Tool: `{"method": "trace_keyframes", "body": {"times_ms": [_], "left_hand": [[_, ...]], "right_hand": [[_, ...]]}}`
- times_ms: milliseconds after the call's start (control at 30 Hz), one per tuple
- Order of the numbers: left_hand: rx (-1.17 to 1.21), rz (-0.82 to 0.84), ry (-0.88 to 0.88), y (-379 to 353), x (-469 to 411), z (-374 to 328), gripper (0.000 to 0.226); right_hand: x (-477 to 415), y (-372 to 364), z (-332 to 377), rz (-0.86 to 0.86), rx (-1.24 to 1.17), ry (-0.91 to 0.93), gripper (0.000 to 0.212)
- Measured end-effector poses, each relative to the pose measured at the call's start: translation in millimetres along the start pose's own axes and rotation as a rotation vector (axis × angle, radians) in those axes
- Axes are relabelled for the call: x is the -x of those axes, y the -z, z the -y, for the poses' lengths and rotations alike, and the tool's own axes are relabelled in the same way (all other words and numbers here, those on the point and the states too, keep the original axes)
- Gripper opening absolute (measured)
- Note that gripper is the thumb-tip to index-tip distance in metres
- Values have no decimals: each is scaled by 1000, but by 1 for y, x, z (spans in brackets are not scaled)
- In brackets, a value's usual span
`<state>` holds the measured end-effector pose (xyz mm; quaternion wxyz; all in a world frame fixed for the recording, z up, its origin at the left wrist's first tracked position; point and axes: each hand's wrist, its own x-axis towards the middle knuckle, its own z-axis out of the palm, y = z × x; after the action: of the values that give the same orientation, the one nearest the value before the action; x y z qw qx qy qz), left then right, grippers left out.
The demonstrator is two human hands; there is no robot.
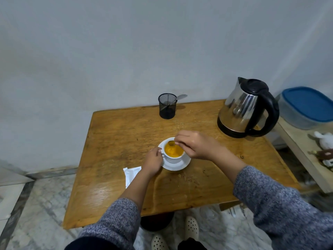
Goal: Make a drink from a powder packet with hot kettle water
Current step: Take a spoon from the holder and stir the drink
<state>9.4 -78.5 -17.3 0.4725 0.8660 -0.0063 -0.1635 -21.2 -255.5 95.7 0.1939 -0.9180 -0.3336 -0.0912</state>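
A white cup (172, 159) full of orange drink (173, 151) stands on a white saucer (178, 166) in the middle of the wooden table (126, 141). My left hand (153, 162) pinches the cup's handle on its left side. My right hand (195, 145) holds a spoon (171, 143) whose bowl sits in the drink at the cup's far edge. A white powder packet (131, 175) lies flat on the table, left of my left wrist. The steel kettle (246, 108) with a black handle and lid stands at the table's back right corner.
A black mesh holder (167, 106) with another spoon (180, 97) in it stands at the table's back edge by the wall. To the right, a lower shelf carries a blue-lidded container (306, 107) and small toys (324, 150). My feet are under the table's near edge.
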Motion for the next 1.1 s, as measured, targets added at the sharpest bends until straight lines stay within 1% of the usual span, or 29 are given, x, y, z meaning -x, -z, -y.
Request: {"method": "trace_keyframes", "body": {"times_ms": [100,167,200,267,333,400,467,533,600,633,700,733,833,867,933,967,1000,1067,1100], "left_hand": [[-8,-7,19,-1,1,-3,33],[-19,-19,20,-2,2,-4,33],[-25,-22,19,-2,2,-6,32],[-33,-24,24,-2,4,-9,33],[-41,-32,37,-2,5,-11,32],[-50,-47,47,-2,5,-12,32],[-61,-68,57,-3,6,-11,34],[-64,-94,62,-5,6,-10,34],[-43,-129,69,-8,7,-9,34],[-33,-145,70,-9,8,-10,34],[-21,-170,76,-13,8,-9,33],[-20,-174,82,-14,8,-9,33],[-24,-168,81,-15,8,-7,34],[-22,-166,79,-14,8,-7,34],[-23,-166,75,-13,8,-8,34],[-24,-165,70,-13,8,-9,34],[-22,-165,64,-12,8,-9,33],[-16,-160,57,-12,7,-7,33],[-16,-153,55,-12,7,-6,33]], "right_hand": [[6,11,-3,-4,25,70,29],[10,15,-4,-35,-16,66,28],[11,16,-6,-56,-53,40,28],[14,16,-13,-126,-153,-71,27],[17,14,-20,-241,-263,-247,18],[21,9,-26,-433,-414,-511,11],[28,4,-32,-634,-701,-839,9],[37,1,-40,-844,-1044,-1085,11],[46,0,-45,-1072,-1367,-1236,13],[50,-1,-45,-1165,-1478,-1296,16],[57,-9,-48,-1253,-1559,-1414,17],[61,-15,-50,-1252,-1551,-1476,16],[69,-35,-52,-1160,-1512,-1666,13],[72,-42,-53,-1131,-1525,-1708,12],[77,-57,-54,-1079,-1567,-1736,14],[79,-64,-54,-1009,-1557,-1735,18],[81,-71,-54,-896,-1487,-1745,21],[83,-81,-54,-643,-1265,-1753,25],[84,-83,-52,-544,-1138,-1741,29]]}}
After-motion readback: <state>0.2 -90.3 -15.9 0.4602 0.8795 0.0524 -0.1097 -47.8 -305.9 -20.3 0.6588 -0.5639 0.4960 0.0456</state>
